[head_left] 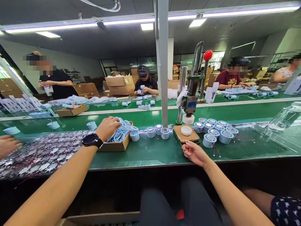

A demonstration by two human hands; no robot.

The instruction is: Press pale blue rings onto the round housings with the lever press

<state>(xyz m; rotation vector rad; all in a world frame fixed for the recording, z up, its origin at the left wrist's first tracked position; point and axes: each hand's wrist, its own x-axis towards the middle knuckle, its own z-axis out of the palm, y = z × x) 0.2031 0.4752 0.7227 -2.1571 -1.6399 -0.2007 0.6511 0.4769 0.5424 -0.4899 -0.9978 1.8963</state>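
My left hand (108, 128), with a black watch at the wrist, reaches over a small cardboard box (121, 146) heaped with light blue rings (119, 135). Its fingertips close on a light blue ring at the top of the heap. My right hand (194, 153) is at the front edge of a brown board (178, 134) under a hand press (191, 103). Its index finger points out, the others curl loosely, and I see nothing in them. A white round piece (186, 131) lies on that board, below the press's white head (188, 119).
Several light blue round housings (226, 136) with wires stand right of the press; a few (150, 131) are on its left. Flat wired parts (47, 150) cover the left bench. A co-worker's hand (8, 146) enters at left. A grey post (163, 62) rises ahead; co-workers sit beyond.
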